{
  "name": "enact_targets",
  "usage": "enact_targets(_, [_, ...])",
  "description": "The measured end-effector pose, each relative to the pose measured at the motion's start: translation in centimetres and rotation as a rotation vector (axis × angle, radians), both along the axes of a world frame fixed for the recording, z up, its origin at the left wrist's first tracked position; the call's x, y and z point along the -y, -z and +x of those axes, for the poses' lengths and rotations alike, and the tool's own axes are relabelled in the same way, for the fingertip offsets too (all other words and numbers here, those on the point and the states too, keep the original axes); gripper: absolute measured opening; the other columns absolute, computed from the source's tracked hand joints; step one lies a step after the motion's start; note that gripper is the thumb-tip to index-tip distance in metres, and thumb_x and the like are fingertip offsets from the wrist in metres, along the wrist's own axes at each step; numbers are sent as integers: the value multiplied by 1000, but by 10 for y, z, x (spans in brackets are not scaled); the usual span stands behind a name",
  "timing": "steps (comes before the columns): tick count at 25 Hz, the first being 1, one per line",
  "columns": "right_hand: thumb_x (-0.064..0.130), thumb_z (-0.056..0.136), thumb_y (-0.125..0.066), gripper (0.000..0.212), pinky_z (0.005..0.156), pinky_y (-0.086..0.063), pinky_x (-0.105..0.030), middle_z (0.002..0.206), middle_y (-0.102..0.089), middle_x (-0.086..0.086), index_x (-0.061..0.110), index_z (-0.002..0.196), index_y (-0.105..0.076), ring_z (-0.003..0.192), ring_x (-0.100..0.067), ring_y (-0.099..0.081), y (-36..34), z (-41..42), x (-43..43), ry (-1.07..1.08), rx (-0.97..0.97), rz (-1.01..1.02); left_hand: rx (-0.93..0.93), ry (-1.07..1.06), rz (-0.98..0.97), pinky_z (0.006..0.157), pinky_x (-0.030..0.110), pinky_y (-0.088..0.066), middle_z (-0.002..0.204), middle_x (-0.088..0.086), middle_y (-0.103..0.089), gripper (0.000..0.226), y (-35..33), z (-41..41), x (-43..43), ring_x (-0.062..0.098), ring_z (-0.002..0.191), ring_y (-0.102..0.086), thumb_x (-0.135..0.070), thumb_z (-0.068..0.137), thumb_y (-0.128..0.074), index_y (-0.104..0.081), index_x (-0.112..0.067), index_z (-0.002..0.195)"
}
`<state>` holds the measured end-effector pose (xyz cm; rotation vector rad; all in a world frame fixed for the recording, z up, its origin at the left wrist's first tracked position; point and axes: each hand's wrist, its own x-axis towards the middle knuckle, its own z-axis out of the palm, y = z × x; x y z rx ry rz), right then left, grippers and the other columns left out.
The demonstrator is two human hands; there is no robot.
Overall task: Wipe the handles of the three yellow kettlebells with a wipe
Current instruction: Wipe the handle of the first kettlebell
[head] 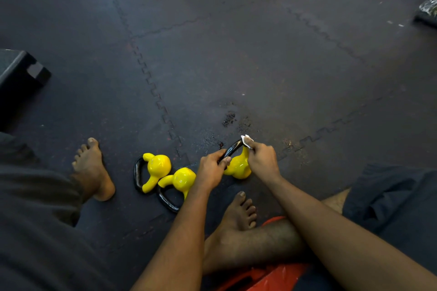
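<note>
You have very little to read here. The middle kettlebell [181,181] carries a faint pale mark on its yellow body that looks like a single digit (perhaps a 2, but it is too small and blurred to be sure). The left kettlebell [157,164] shows a similar pale smudge on its body, and you cannot make out any character in it. The right kettlebell [237,168] gives you nothing legible on the yellow part that shows.
</note>
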<state>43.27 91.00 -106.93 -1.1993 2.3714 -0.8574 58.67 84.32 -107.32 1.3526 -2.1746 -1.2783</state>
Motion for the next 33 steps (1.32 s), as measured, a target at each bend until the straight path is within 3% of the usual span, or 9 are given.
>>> enact_targets(6, [10, 90, -52, 29, 76, -46, -28, 100, -75, -6, 21, 104, -75, 93, -25, -66, -7, -16, 5, 16, 124, 11, 35, 48, -7, 82, 23, -45, 104, 7, -70, 36, -4, 1, -1, 18, 92, -62, -28, 93, -60, -61, -21, 128])
enact_targets(11, [13, 88, -49, 25, 65, -37, -29, 89, -72, -11, 16, 89, -74, 88, -29, -61, -19, -32, 9, -101, 121, 219, 7, 97, -32, 77, 15, -39, 106, 5, -71, 32, -5, 1, -4, 10, 90, -59, -23, 92, -62, -65, -18, 123])
enact_targets(13, [13, 87, -49, 25, 65, -37, -28, 87, -72, -11, 16, 88, -74, 87, -27, -60, -21, -32, 5, -85, 149, 230, 2, 77, -54, 75, 14, -37, 103, 6, -70, 30, -4, 0, -6, 10, 88, -57, -23, 92, -62, -65, -17, 121])
enact_targets(17, [8, 86, -53, 28, 63, -38, -25, 82, -74, -5, 20, 91, -77, 79, -21, -62, -19, -18, -2, 14, 169, 47, 4, 26, -37, 71, 20, -38, 92, 4, -67, 25, -2, -1, -5, 16, 83, -58, -24, 93, -60, -66, -19, 117])
enact_targets(20, [6, 85, -52, 29, 60, -38, -24, 80, -73, -4, 20, 89, -77, 74, -20, -61, -17, -16, -3, 49, 187, 21, -4, 37, -47, 72, 20, -39, 97, 7, -69, 26, -5, -3, -6, 14, 84, -58, -23, 94, -60, -66, -17, 118])
enact_targets(25, [10, 82, -51, 27, 65, -43, -29, 80, -71, -9, 19, 87, -76, 83, -28, -62, -15, -27, 2, 46, 127, 190, 2, 64, -49, 74, 21, -41, 100, 7, -69, 27, -4, -8, -9, 16, 87, -60, -24, 93, -60, -65, -19, 119])
enact_targets(30, [14, 88, -49, 23, 66, -47, -34, 81, -70, -12, 21, 88, -71, 79, -31, -63, -21, -18, 2, -85, 27, 151, 3, 59, -56, 72, 20, -39, 98, 5, -69, 26, -1, -2, -8, 15, 86, -60, -23, 93, -60, -65, -19, 118])
enact_targets(33, [13, 87, -49, 21, 73, -45, -34, 99, -69, -18, 12, 91, -70, 97, -37, -60, -31, -27, 9, -222, -34, 430, -2, 127, -45, 79, 22, -43, 105, 4, -68, 29, -3, -4, -10, 12, 90, -57, -22, 92, -61, -64, -17, 121])
